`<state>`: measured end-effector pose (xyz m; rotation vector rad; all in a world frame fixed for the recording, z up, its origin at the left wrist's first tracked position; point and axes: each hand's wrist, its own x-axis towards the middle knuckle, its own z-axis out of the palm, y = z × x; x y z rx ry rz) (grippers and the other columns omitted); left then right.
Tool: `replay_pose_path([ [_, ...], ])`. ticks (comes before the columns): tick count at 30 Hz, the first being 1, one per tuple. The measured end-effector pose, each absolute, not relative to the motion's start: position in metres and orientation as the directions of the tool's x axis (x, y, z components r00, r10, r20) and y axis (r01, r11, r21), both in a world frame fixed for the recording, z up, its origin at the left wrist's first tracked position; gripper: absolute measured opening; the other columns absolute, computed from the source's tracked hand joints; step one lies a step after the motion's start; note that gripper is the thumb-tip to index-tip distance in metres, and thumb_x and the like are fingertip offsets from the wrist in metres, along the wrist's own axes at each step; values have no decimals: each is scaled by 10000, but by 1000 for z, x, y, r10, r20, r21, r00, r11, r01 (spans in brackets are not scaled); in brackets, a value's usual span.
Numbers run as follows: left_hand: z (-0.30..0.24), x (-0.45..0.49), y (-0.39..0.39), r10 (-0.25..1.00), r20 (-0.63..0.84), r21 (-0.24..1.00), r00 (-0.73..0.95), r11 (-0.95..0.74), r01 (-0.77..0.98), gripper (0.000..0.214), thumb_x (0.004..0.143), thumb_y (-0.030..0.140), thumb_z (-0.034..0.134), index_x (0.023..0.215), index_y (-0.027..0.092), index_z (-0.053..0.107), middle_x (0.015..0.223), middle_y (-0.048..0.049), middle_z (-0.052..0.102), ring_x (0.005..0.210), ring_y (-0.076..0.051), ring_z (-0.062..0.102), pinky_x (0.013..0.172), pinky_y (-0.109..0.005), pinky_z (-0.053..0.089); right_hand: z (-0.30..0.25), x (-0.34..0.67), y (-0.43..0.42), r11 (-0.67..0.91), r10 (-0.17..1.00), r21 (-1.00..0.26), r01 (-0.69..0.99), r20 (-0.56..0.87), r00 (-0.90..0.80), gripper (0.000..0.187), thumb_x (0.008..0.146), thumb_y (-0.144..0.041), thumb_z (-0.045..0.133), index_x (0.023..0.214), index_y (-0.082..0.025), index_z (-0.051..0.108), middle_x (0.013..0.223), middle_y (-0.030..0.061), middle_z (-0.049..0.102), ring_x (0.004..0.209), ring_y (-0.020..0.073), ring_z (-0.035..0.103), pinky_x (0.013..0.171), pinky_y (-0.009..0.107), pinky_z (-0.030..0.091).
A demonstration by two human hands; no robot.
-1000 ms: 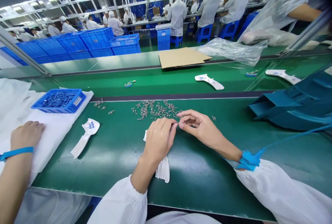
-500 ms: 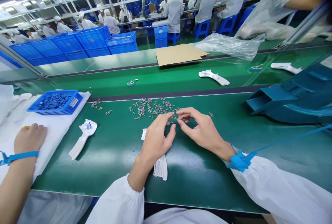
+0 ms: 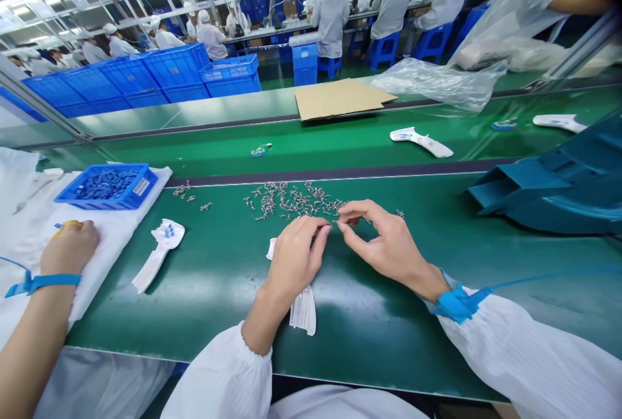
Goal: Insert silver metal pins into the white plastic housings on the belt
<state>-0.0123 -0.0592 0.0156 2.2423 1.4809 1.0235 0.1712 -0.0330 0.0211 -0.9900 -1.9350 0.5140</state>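
Small metal pieces that look like screws (image 3: 276,200) lie scattered on the green work surface. At their near edge, my left hand (image 3: 297,247) is closed, thumb and forefinger pinched; a dark speck shows at the tips, too small to name. Close beside it on the right, my right hand (image 3: 381,237) has its fingers curled and thumb near the forefinger; anything between them is hidden. Beneath my left hand lies a white plastic shell (image 3: 303,313), its middle covered by the hand. A similar white shell (image 3: 162,247) with blue bits in its wide end rests further left.
At the left, another person's hand (image 3: 70,247) holds something yellow near a blue tray (image 3: 138,193) of small blue parts. A teal bin (image 3: 549,192) stands at right. Behind runs a green belt (image 3: 321,147) with a white shell (image 3: 422,142) and small circuit boards (image 3: 261,151).
My left thumb and forefinger have closed together. My right hand has shifted very slightly. Shells and boards on the belt have moved right. The other person's hand has lifted, showing the yellow thing.
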Motion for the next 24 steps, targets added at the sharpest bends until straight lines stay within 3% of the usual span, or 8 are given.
replay_pose_path([
  [2,17,-14,-59,894,401,590,200,-419,690,161,997,258,486,1008,214,640,926,-22,695,863,-154,636,782,-282,496,23,175,-29,593,805,-665,454,498,-323,215,894,-188,557,1093,-267,574,895,10,695,798,185,655,785,315,524],
  [6,21,-18,-67,909,404,635,103,-360,684,141,977,247,528,1004,222,664,921,-12,706,840,-137,651,767,-262,503,16,187,-14,527,819,-681,508,249,-516,307,870,-158,560,1160,-260,562,841,-13,696,786,181,648,752,296,512],
  [8,23,-20,-76,908,416,649,47,-333,684,121,965,235,552,998,218,668,907,-6,706,818,-129,652,755,-250,505,9,194,-6,529,807,-627,572,164,-567,254,877,-157,546,1110,-242,602,887,14,709,831,202,654,762,318,511],
  [11,22,-22,-96,892,452,646,-26,-307,698,91,952,217,575,966,211,664,888,-2,702,804,-123,639,741,-239,497,3,197,-3,586,786,-499,639,156,-599,204,912,-153,488,1001,-211,663,1013,79,706,977,257,640,856,388,495],
  [13,18,-22,-110,872,486,629,-64,-298,718,85,949,193,573,950,204,657,877,-5,695,803,-124,628,737,-238,489,8,194,-8,607,777,-477,635,189,-600,236,937,-160,456,994,-196,682,1057,104,689,1023,271,620,891,410,478],
  [16,12,-21,-128,836,539,587,-104,-284,758,84,938,147,574,956,193,642,856,-10,684,786,-127,615,731,-245,478,22,180,-24,528,802,-632,567,154,-576,212,962,-244,501,1000,-214,708,999,72,699,892,222,636,806,355,486],
  [20,7,-19,-143,781,612,518,-128,-273,811,114,910,96,603,981,181,627,866,-21,691,801,-137,615,752,-260,476,32,153,-48,210,781,-913,351,-59,-622,225,944,-405,585,958,-234,730,898,21,726,779,173,634,686,283,475],
  [24,5,-19,-150,733,672,440,-106,-280,853,144,891,68,621,992,171,620,856,-27,694,792,-141,615,744,-262,484,25,133,-59,-68,744,-990,125,-134,-655,259,904,-436,642,901,-188,713,834,17,707,768,155,615,715,269,476],
])
